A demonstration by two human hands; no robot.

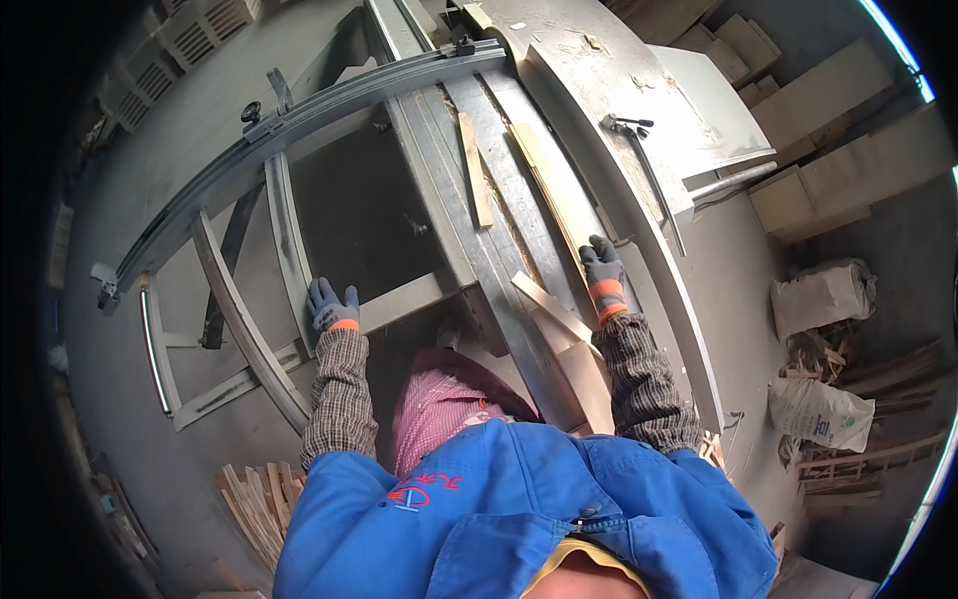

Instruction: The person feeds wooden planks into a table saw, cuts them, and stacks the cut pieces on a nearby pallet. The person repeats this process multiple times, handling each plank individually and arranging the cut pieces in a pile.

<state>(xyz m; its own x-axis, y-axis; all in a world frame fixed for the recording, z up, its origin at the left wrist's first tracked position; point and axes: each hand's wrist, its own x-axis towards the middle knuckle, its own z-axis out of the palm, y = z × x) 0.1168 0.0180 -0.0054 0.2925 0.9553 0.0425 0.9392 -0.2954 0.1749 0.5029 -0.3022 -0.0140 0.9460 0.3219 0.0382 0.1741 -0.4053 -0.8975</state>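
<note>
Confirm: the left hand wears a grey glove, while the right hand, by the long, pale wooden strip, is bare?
No, the right hand by the long, pale wooden strip isn't bare: the head view shows a grey glove with an orange cuff on it. The rest stands.

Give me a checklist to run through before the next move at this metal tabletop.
1. Both hands gloved: ok, grey gloves with orange cuffs on the left hand and right hand.
2. Left hand placed on the frame: ok, it rests at the near end of a curved metal bar.
3. Right hand gripping the long wooden strip: cannot tell; the fingers are at its near end, but any grip is unclear.
4. Loose offcuts off the metal tabletop: not ok, a short wooden strip and a slanted wooden strip lie there.
5. Blade position: cannot tell, no blade can be made out.
</note>
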